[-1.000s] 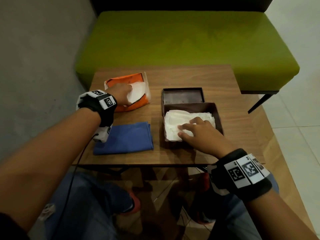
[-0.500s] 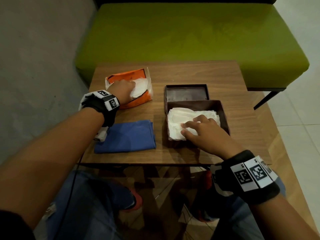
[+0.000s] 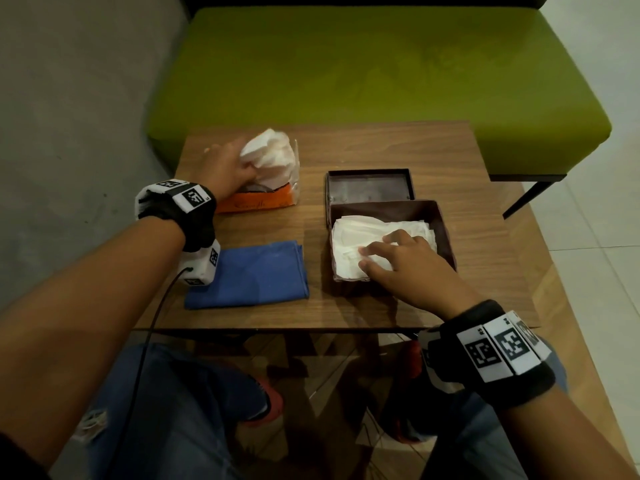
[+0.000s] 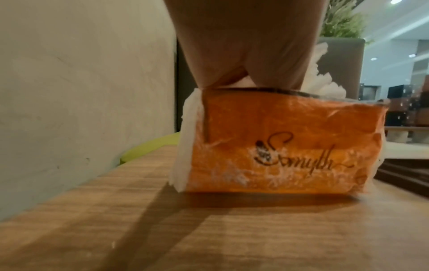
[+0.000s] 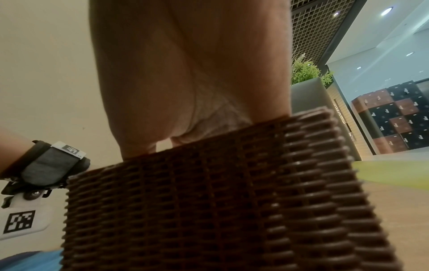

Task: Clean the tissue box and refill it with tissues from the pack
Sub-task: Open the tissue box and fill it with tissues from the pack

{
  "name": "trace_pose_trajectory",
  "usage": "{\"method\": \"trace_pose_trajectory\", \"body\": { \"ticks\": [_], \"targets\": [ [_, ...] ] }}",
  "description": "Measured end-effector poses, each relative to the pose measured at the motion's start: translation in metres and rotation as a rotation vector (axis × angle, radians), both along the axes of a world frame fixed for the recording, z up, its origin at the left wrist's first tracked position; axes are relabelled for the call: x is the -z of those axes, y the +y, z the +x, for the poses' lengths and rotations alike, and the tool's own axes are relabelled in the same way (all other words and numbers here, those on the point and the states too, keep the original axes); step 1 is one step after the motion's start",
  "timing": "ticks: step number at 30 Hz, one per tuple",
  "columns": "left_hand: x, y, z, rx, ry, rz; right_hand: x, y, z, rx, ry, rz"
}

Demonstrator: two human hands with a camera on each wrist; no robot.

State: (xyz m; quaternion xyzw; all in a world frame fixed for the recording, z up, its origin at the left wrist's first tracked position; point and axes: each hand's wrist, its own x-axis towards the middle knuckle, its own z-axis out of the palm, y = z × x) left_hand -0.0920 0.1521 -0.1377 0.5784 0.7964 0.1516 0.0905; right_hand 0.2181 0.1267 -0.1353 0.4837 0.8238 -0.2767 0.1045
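The orange tissue pack (image 3: 258, 202) (image 4: 285, 146) lies at the table's back left. My left hand (image 3: 230, 168) reaches into its top and grips a bunch of white tissues (image 3: 270, 157) that stands out of the pack. The dark brown woven tissue box (image 3: 445, 226) (image 5: 209, 201) sits open at centre right, with white tissues (image 3: 349, 237) lying inside. My right hand (image 3: 398, 254) rests in the box, fingers spread flat on those tissues. In both wrist views the fingers are hidden behind the pack and the box wall.
The box's lid (image 3: 370, 185) lies upturned just behind the box. A folded blue cloth (image 3: 249, 275) lies at the front left of the wooden table (image 3: 381, 147). A green bench (image 3: 363, 64) stands behind the table, a grey wall (image 3: 69, 98) to the left.
My left hand has pulled a bunch of tissues up out of the orange pack. My right hand stays pressing the tissues in the box.
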Motion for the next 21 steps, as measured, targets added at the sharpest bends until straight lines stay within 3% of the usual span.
{"method": "trace_pose_trajectory", "body": {
  "ticks": [4,10,15,18,21],
  "targets": [
    [-0.011,-0.002,0.001,-0.061,-0.227,0.141,0.0,0.0,0.0,-0.001,0.002,-0.001],
    [-0.024,-0.008,-0.003,-0.169,-0.415,0.276,-0.001,-0.001,0.0,-0.005,-0.004,0.001],
    [-0.029,-0.01,-0.005,-0.184,-0.476,0.372,-0.002,-0.003,0.0,-0.008,-0.009,0.007],
    [-0.042,-0.015,-0.006,-0.343,-0.709,0.495,-0.002,-0.003,0.0,-0.011,-0.006,0.01],
    [-0.05,-0.029,-0.002,-0.446,-1.188,0.453,-0.003,-0.002,-0.001,-0.006,0.005,0.023]
  ]
}}
